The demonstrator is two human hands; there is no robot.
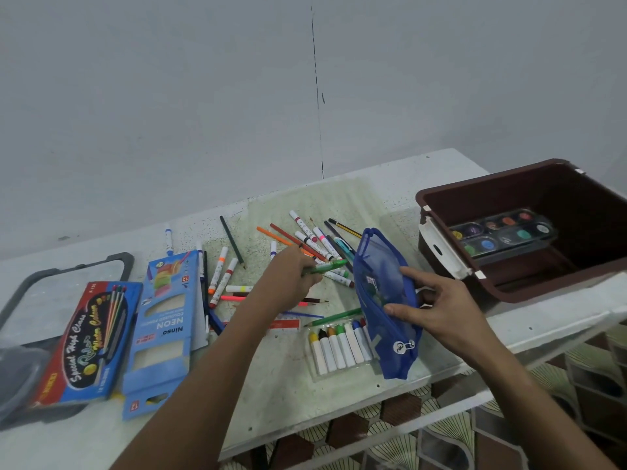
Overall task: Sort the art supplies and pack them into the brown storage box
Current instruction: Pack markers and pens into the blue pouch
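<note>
My left hand [291,279] grips a green marker [327,266] above a scatter of loose pens and pencils [307,239] at the table's middle. My right hand [437,305] holds a blue mesh pencil pouch [381,283] upright by its open side, the marker's tip pointing toward it. Under the pouch lies a clear pack of paint tubes [339,347] with coloured caps, beside a green pencil [336,316]. The brown storage box [437,195] stands open at the right with a watercolour palette [502,234] inside.
At the left lie a blue neon pencil box [163,330], a blue-and-red water colour pencil box [90,340] and a grey-framed lid [61,283]. A red ruler [286,324] lies under my left forearm. The table's front edge runs just below the pouch.
</note>
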